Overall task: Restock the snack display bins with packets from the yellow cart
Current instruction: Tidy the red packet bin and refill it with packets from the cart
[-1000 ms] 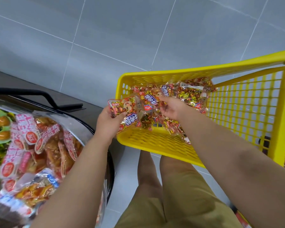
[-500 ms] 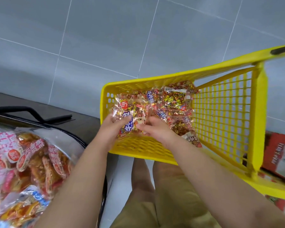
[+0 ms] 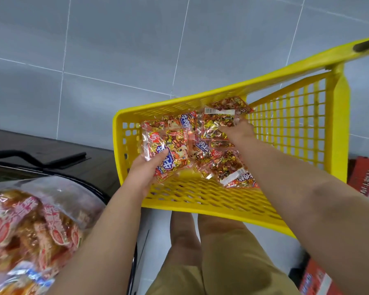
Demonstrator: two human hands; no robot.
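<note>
The snack packets [image 3: 219,165] lie in a loose heap on the mesh bottom of the yellow cart [image 3: 200,194], crowded toward its far wall, glossy red-and-gold faces up. One front packet [image 3: 168,145] sits at the 9 o'clock edge of the heap. Its long axis runs roughly 12 to 6 o'clock, with the far end leaning slightly toward 11 and the blue label slanting across its face. The left hand [image 3: 145,173] has a closed grip on that packet's near end, thumb on top. At the 1 o'clock side of the heap, the right hand [image 3: 239,132] reaches in with fingers curled down, its grip closed on a barcode packet [image 3: 215,122] whose white strip lies across, 9 to 3 o'clock. The cart stands on grey floor tiles [image 3: 115,50]. At its 8 o'clock is a display bin [image 3: 94,189] holding red-and-white labelled snacks [image 3: 30,222]. At 3 o'clock are red cartons [image 3: 363,175]. The person's khaki shorts [image 3: 232,265] show below.
</note>
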